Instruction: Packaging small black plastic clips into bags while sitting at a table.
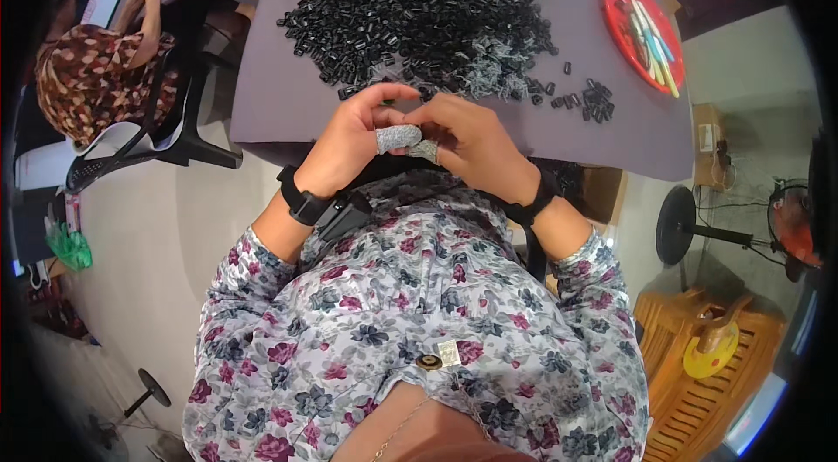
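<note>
Probably mid-working one piece, we see left hand (353, 134) and right hand (471, 134) curled, fingertips meeting, grip contents hidden so can't tell, black pieces (410, 8) heaped just beyond; next likely needs a steady pinch.

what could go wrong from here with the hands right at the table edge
Whatever the left hand and right hand may hold is hidden, but it might drop past the front edge of the table. The loose black pieces lie just beyond the hands, so a bump could scatter some. The yellow-ended stick juts past the red tray, so a knock might dislodge it.
</note>
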Demonstrator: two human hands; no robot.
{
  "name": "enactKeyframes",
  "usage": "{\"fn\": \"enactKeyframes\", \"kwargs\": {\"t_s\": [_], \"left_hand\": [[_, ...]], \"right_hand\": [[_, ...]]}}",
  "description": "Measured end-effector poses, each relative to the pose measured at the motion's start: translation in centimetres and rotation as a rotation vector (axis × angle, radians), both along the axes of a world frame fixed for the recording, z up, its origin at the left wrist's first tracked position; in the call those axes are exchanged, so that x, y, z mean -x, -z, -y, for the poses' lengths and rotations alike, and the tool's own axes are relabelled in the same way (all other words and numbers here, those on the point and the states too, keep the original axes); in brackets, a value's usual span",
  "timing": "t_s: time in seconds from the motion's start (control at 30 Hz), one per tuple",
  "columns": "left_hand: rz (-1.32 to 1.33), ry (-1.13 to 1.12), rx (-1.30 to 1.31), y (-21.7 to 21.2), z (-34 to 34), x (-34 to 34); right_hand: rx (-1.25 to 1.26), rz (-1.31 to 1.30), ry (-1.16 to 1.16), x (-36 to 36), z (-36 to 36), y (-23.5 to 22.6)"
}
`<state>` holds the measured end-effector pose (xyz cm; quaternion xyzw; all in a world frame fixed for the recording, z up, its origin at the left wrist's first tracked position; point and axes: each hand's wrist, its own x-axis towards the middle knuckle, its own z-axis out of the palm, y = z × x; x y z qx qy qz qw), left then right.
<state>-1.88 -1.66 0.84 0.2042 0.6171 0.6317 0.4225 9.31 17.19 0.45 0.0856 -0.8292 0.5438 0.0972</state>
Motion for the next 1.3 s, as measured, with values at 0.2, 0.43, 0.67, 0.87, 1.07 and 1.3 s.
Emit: {"fn": "enactKeyframes", "kwargs": {"t_s": [0.2, 0.43, 0.67, 0.87, 1.07, 1.3], "left_hand": [[-0.063, 0.082, 0.041, 0.2, 0.3, 0.0], [-0.122, 0.423, 0.173, 0.0, 1.1, 0.2], [-0.038, 0.384, 0.125, 1.5, 0.9, -0.8], [-0.132, 0.196, 0.080, -0.5, -0.7, -0.1], [-1.051, 0.159, 0.231, -0.5, -1.5, 2.9], [-1.309, 0.342, 0.393, -0.4, -3.1, 4.1]], "right_hand": [[-0.222, -0.043, 0.000, 0.0, 0.1, -0.3], [-0.567, -0.135, -0.180, -1.4, 1.1, 2.2], [-0.567, -0.074, -0.143, -2.5, 1.4, 2.4], [-0.477, -0.016, 0.151, -3.4, -2.3, 0.5], [-0.649, 0.232, 0.617, -6.3, -11.5, 0.8], [-0.503, 0.028, 0.579, -5.3, -10.2, 1.2]]}}
